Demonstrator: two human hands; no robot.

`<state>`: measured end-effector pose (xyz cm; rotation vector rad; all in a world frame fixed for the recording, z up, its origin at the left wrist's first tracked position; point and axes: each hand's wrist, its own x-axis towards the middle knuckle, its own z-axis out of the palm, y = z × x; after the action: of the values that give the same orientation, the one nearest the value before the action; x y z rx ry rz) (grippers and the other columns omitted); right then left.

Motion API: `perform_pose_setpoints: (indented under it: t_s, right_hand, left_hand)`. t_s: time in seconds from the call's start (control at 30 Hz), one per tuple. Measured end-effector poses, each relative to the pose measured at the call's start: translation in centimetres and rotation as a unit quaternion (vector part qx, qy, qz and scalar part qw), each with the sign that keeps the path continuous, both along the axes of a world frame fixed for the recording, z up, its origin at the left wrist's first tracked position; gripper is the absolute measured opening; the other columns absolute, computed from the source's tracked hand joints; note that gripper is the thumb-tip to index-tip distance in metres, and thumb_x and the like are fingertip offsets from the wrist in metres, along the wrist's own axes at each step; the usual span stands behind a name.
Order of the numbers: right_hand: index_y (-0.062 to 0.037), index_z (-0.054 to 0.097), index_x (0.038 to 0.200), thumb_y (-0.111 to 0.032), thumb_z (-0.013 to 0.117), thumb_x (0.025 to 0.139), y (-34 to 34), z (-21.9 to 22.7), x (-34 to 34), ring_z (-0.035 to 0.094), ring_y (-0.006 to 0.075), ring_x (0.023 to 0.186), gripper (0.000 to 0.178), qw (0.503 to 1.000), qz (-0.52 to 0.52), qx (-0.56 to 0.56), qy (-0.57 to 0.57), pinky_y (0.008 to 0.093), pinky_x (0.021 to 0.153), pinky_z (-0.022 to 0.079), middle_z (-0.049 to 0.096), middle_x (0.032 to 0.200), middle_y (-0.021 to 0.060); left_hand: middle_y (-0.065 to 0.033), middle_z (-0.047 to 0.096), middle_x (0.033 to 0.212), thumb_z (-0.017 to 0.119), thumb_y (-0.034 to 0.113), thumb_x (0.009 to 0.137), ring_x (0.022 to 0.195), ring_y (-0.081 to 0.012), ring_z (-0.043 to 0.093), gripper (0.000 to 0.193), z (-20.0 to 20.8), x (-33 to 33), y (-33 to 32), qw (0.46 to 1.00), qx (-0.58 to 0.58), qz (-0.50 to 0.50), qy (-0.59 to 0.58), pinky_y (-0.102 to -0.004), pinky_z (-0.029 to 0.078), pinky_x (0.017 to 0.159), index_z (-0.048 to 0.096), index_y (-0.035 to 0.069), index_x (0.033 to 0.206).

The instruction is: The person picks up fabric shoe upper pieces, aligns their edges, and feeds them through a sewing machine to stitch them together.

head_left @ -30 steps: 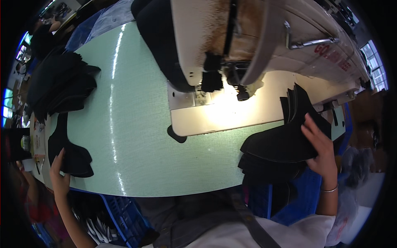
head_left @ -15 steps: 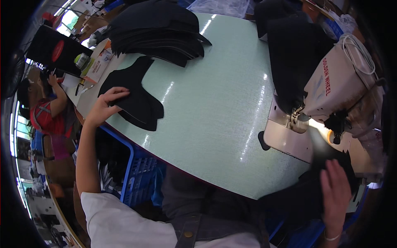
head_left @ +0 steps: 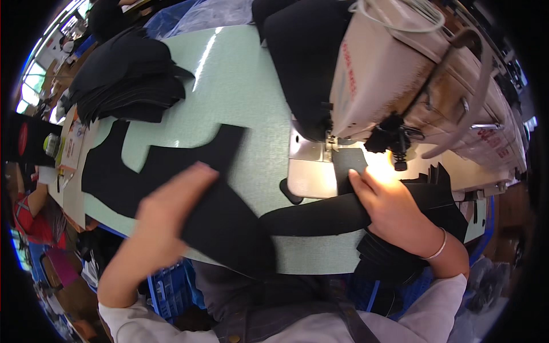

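My left hand [head_left: 174, 211], smeared by motion, is closed on a black curved fabric piece [head_left: 229, 228] over the near middle of the table. Another black cut piece [head_left: 111, 177] lies flat beyond it on the left. At the sewing machine [head_left: 377, 74], my right hand [head_left: 392, 211] has its fingers closed on a black fabric strip [head_left: 350, 166] just in front of the presser foot [head_left: 331, 140]. A longer black piece [head_left: 320, 216] runs leftward from under that hand. More folded black fabric [head_left: 389, 257] hangs off the table edge below my right wrist.
A tall stack of black cut pieces [head_left: 128, 80] stands at the far left of the pale green table [head_left: 246, 74]. Black fabric [head_left: 303, 51] lies behind the machine's needle. Blue crates [head_left: 171, 288] sit below the front edge. A person in red [head_left: 37, 220] is at the far left.
My left hand has lifted a black piece and carried it to the right. My right hand has moved up from the near right edge to the fabric at the presser foot. The view has turned rightward.
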<state>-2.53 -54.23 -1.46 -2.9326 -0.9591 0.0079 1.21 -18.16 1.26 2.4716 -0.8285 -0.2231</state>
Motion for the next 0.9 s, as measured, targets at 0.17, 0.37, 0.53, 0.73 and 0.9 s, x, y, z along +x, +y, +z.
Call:
perform_pose_setpoints:
  t_s: [0.17,0.37,0.53,0.73,0.9]
  right_hand:
    - [0.0138,0.055,0.126,-0.009,0.061,0.078,0.5,0.0,0.2,0.059,0.0312,0.11,0.054,0.994,0.055,-0.07,-0.07,0.0367,0.087,0.049,0.049,0.137,0.0294]
    - [0.0082,0.055,0.129,-0.01,0.06,0.08,-0.3,-1.1,0.1,0.06,0.0309,0.113,0.053,0.996,0.075,-0.022,-0.044,0.0365,0.094,0.05,0.054,0.132,0.0285]
    - [0.008,0.055,0.131,-0.011,0.059,0.08,0.3,-1.1,-0.7,0.06,0.0336,0.114,0.054,0.99,0.074,-0.065,-0.097,0.0363,0.093,0.051,0.056,0.128,0.0288]
    - [0.0131,0.061,0.119,-0.012,0.059,0.078,0.5,-1.6,-0.8,0.062,0.038,0.113,0.049,0.982,0.086,-0.08,-0.144,0.0328,0.081,0.056,0.061,0.122,0.0292]
    - [0.0105,0.059,0.124,-0.01,0.058,0.08,0.7,-2.0,-1.0,0.059,0.0355,0.12,0.049,0.992,0.056,-0.064,-0.098,0.0331,0.086,0.054,0.056,0.132,0.0275]
  left_hand:
    - [-0.0166,0.044,0.145,0.069,0.004,0.054,0.126,-0.0367,0.048,0.092,-0.8,0.4,-7.6,0.976,0.13,-0.177,0.015,-0.0431,0.044,0.103,0.046,0.003,0.143]
    - [-0.0177,0.058,0.125,0.064,0.001,0.065,0.114,-0.035,0.055,0.069,-1.8,4.9,-4.9,0.969,0.041,-0.242,0.024,-0.0473,0.043,0.101,0.054,0.002,0.133]
    - [-0.016,0.063,0.101,0.061,-0.003,0.079,0.099,-0.0256,0.065,0.034,-5.1,0.5,-6.3,0.982,-0.165,0.054,0.078,-0.0402,0.047,0.096,0.059,-0.001,0.113]
    - [-0.0156,0.05,0.112,0.071,-0.004,0.063,0.093,-0.0346,0.058,0.068,-4.5,-0.4,-10.3,0.983,-0.002,-0.169,-0.076,-0.043,0.05,0.08,0.051,0.0,0.128]
    - [-0.0178,0.046,0.115,0.071,-0.001,0.065,0.085,-0.0333,0.06,0.08,-4.2,-0.1,-12.3,0.983,0.038,-0.178,0.011,-0.0387,0.053,0.07,0.041,-0.006,0.139]
